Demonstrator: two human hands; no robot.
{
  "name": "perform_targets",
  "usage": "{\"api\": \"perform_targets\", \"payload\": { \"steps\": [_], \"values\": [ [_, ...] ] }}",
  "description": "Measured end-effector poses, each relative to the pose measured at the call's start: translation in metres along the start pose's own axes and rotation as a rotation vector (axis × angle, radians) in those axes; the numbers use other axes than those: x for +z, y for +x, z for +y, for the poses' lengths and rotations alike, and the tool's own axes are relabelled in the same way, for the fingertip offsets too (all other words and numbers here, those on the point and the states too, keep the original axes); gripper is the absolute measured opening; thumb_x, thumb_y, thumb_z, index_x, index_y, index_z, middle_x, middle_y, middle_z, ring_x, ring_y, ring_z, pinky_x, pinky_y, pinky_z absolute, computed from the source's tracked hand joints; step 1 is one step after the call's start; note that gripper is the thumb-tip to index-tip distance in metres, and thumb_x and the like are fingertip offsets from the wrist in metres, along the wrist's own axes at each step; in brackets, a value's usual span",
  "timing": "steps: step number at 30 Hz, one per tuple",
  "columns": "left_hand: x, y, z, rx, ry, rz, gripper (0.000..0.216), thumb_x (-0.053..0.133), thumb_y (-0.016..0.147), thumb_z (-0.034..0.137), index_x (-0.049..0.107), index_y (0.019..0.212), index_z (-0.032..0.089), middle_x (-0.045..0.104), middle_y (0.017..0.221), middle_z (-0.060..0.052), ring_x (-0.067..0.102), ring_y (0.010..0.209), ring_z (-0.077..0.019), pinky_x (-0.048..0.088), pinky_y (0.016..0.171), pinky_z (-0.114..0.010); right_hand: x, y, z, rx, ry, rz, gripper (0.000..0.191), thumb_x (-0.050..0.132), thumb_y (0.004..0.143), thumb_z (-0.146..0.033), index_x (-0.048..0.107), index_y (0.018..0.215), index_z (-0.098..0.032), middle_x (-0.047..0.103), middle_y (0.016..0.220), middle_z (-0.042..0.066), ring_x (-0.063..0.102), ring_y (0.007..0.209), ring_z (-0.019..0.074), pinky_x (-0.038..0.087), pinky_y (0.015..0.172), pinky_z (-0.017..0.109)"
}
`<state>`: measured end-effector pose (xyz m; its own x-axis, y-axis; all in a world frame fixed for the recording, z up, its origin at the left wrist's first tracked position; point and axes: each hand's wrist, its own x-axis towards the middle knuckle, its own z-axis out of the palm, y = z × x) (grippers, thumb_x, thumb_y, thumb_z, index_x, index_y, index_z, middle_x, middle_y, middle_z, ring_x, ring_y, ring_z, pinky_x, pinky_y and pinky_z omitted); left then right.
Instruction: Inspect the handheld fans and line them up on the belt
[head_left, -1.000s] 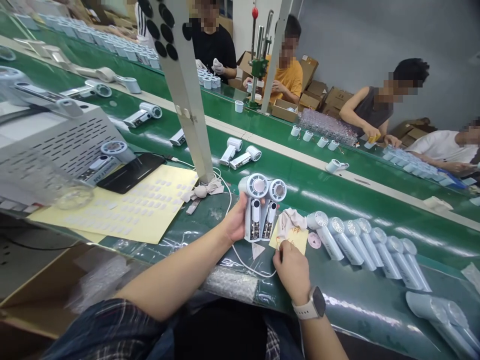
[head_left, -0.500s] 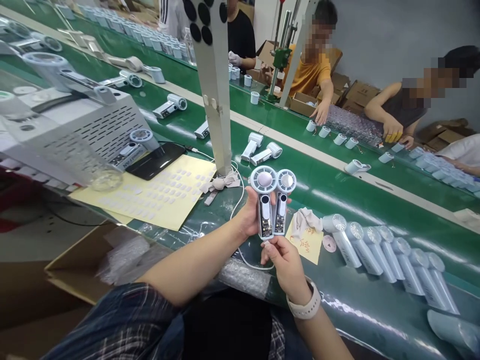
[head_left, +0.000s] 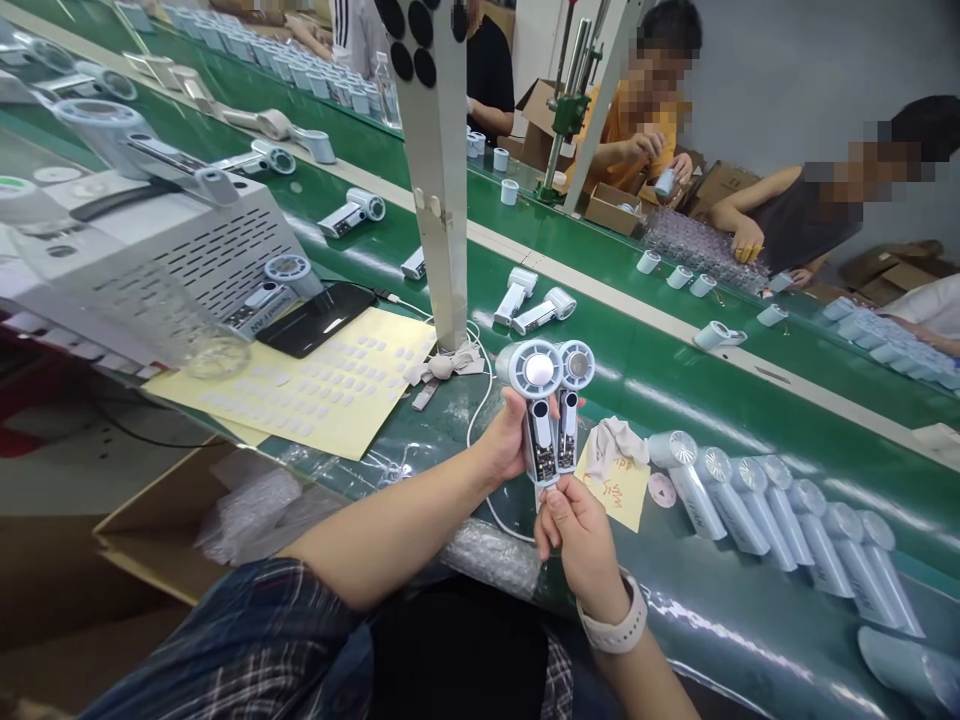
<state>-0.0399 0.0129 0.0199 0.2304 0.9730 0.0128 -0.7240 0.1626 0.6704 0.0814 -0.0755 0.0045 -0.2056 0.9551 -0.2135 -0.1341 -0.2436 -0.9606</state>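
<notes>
My left hand (head_left: 504,447) grips two small white handheld fans (head_left: 547,410) side by side, heads up, with their open handles showing circuit boards. My right hand (head_left: 577,530) sits just below them, fingers pinched at the bottom end of the fans, where a white cable (head_left: 480,400) leads; whatever the fingertips hold is too small to make out. A light watch is on my right wrist. Both hands hover over the green workbench (head_left: 675,590).
A row of several finished pale-blue fans (head_left: 772,510) lies to the right. A yellow note with a cloth (head_left: 619,470), a yellow sticker sheet (head_left: 315,385), a phone (head_left: 315,320) and a white metal post (head_left: 435,170) stand nearby. Other people work across the green conveyor (head_left: 660,340).
My right hand rose from the yellow note to the bottom of the fans. The fans were lifted and tilted slightly, and the view shifted left.
</notes>
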Motion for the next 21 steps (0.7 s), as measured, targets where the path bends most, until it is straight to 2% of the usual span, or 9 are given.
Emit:
{"api": "perform_targets", "payload": {
  "steps": [4,8,12,14,17,21],
  "values": [
    [-0.002,0.0,-0.001,-0.019,-0.019,-0.006,0.078,0.067,0.045,0.093,0.059,0.065,0.017,0.074,0.092,-0.012,0.07,0.096,-0.032,0.058,0.075,-0.04,0.0,0.0,-0.003,-0.009,0.0,0.01,0.048,0.064,0.086,-0.066,0.052,0.077,-0.02,0.038,0.045,-0.012,0.046,0.036,0.0079,0.036,0.041,0.019],
    [-0.002,0.0,-0.007,0.008,-0.04,0.037,0.077,0.071,0.044,0.09,0.06,0.063,0.016,0.074,0.09,-0.013,0.071,0.093,-0.0312,0.059,0.076,-0.04,0.011,-0.002,0.01,-0.033,0.082,0.086,0.046,0.061,0.088,-0.065,0.052,0.078,-0.021,0.037,0.045,-0.013,0.042,0.034,0.0071,0.032,0.039,0.019],
    [-0.002,0.001,-0.008,-0.005,-0.086,0.028,0.078,0.072,0.043,0.089,0.062,0.063,0.015,0.074,0.086,-0.012,0.072,0.085,-0.0291,0.059,0.07,-0.038,0.012,-0.002,0.017,-0.041,0.09,0.112,0.042,0.059,0.092,-0.062,0.053,0.08,-0.022,0.04,0.047,-0.012,0.044,0.037,0.0088,0.036,0.041,0.02],
    [-0.003,0.002,-0.006,-0.006,-0.112,0.013,0.076,0.074,0.044,0.087,0.062,0.064,0.014,0.074,0.087,-0.012,0.072,0.084,-0.0279,0.059,0.069,-0.036,0.008,0.0,0.014,-0.064,0.029,0.091,0.039,0.057,0.094,-0.058,0.054,0.08,-0.022,0.048,0.051,-0.008,0.051,0.045,0.0109,0.042,0.049,0.023],
    [-0.003,0.004,-0.002,-0.001,-0.163,0.015,0.074,0.074,0.046,0.086,0.062,0.063,0.015,0.074,0.09,-0.011,0.072,0.087,-0.0275,0.059,0.071,-0.035,0.001,0.003,0.006,-0.154,-0.181,0.082,0.036,0.057,0.096,-0.053,0.06,0.08,-0.02,0.064,0.071,0.0,0.061,0.068,0.0149,0.048,0.068,0.028],
    [0.001,0.005,0.002,-0.007,-0.22,0.047,0.073,0.074,0.048,0.085,0.059,0.061,0.015,0.074,0.097,-0.012,0.072,0.093,-0.0289,0.06,0.074,-0.036,-0.001,0.003,0.002,-0.26,-0.33,0.097,0.037,0.055,0.097,-0.052,0.062,0.079,-0.021,0.065,0.082,0.004,0.061,0.082,0.0186,0.047,0.075,0.03]
  ]
}}
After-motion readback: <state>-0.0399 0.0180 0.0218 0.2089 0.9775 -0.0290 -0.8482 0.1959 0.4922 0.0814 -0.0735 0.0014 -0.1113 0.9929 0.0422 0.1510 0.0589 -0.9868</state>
